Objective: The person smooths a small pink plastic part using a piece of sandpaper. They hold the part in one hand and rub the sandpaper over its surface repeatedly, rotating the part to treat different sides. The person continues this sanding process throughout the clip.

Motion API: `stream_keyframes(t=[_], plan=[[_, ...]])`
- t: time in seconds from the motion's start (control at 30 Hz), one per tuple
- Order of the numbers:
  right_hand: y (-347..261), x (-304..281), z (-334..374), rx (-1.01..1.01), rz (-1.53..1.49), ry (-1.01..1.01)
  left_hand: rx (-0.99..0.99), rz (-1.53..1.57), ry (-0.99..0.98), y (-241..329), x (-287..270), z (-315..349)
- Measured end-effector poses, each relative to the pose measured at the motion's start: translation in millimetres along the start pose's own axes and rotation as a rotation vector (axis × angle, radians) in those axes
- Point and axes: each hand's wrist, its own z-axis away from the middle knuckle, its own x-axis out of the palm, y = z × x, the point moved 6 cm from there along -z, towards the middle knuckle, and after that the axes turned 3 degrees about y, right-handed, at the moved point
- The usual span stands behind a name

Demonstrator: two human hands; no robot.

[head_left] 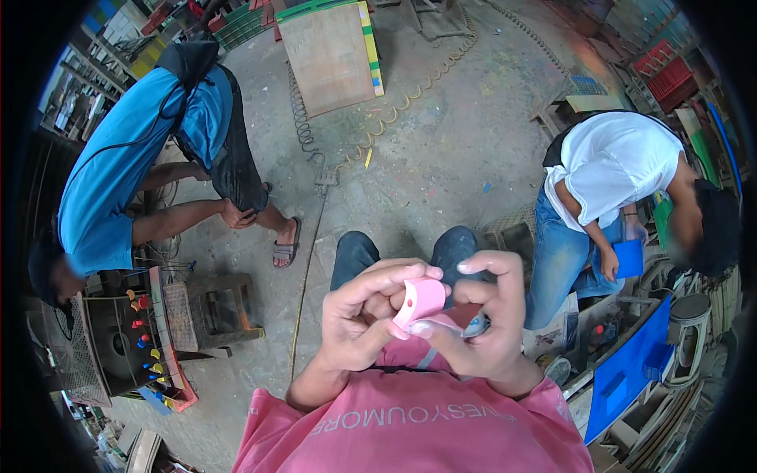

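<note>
In front of my chest, both hands hold a small pink curved piece [426, 301] with a red spot on its end face. My left hand [353, 317] grips its left side, thumb below and fingers behind. My right hand [495, 319] is closed at its right side, with the thumb tip pressed on its lower edge and the index finger raised and bent. A small round grey-blue thing [476, 324] shows in the right palm, mostly hidden; I cannot make out its kind.
A person in blue [118, 150] bends over at left, beside a rack of coloured knobs [146, 339]. At right, a person in white [623, 162] holds a blue piece [629, 258]. A blue panel [627, 374] lies nearer. Coiled hoses [418, 91] cross the floor near a wooden board [327, 59].
</note>
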Motion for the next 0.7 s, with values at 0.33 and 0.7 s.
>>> stream_keyframes(t=[0.33,0.7], plan=[[-14,-4,-5,-0.038,0.085,-0.008,-0.038,-0.011,0.002,1,0,3],[-10,-27,-4,0.033,0.052,0.066,-0.155,0.117,0.128,-10,4,5]])
